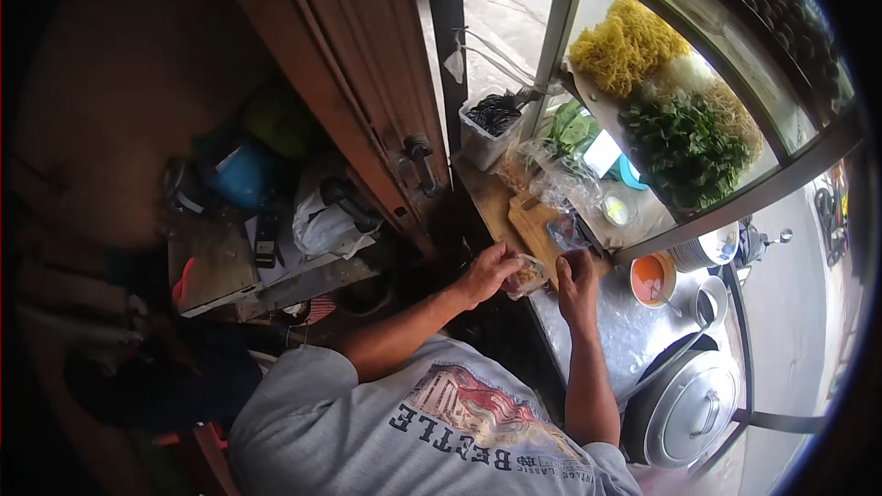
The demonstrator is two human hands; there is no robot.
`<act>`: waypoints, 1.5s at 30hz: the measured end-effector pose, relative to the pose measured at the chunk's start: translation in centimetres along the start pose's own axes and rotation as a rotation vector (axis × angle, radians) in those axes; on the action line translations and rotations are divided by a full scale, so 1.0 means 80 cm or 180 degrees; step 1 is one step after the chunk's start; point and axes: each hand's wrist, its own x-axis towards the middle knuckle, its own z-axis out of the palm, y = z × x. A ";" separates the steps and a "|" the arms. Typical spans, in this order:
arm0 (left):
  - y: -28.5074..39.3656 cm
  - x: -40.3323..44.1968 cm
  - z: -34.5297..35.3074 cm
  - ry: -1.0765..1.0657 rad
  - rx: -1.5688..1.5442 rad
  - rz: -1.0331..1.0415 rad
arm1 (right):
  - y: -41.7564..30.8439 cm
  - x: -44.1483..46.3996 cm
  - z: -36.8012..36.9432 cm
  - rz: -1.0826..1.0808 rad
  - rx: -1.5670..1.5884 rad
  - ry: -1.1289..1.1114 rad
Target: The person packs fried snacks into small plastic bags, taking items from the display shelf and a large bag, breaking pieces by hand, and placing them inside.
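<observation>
We see a clear plastic bag, thin, crinkly & glossy; wooden chopping board, smooth, fairly matt; metal desk, blotchy w/ dull sheen; metal pot lid, smooth, semi-gloss; translucent plastic tub; shirt, soft matt cloth, printed; door, approx. satin, wood-look.

The single head-worn camera is looking forward and steeply down from the wearer's own height, with the grey T-shirt filling the near edge. It is facing the left hand and right hand at arm's reach, catching them just right of the middle. The wide lens is curving the outer edges and darkening the corners. The view is spanning from the wooden panel on the left to the metal counter and street on the right.
</observation>
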 end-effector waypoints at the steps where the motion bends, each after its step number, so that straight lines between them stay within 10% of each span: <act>1: -0.008 -0.014 -0.008 0.0002 -0.0076 -0.0027 | -0.012 -0.003 0.002 0.0075 0.0060 -0.0099; 12: -0.060 -0.130 -0.160 -0.0461 0.0875 -0.0335 | -0.158 -0.050 0.182 0.0123 0.0602 -0.2012; 16: -0.067 -0.179 -0.252 -0.0852 0.1564 -0.0230 | -0.207 -0.047 0.331 -0.1295 -0.0361 -0.2674; 21: -0.024 -0.223 -0.319 -0.0533 0.0687 -0.0641 | -0.161 0.000 0.513 -0.1258 -0.2030 -0.1873; 24: -0.022 -0.237 -0.353 -0.0500 0.0639 -0.0530 | -0.137 0.056 0.585 -0.2563 -0.1844 -0.0579; 27: -0.029 -0.239 -0.374 -0.0502 0.0388 -0.0435 | -0.163 0.107 0.621 -0.1771 -0.0739 -0.0969; 33: -0.028 -0.235 -0.402 -0.0578 0.0333 -0.0491 | -0.159 0.107 0.593 -0.0581 -0.1680 -0.1517; 45: -0.022 -0.260 -0.426 -0.0583 0.0237 -0.0868 | -0.098 0.069 0.632 -0.1011 -0.2662 -0.0643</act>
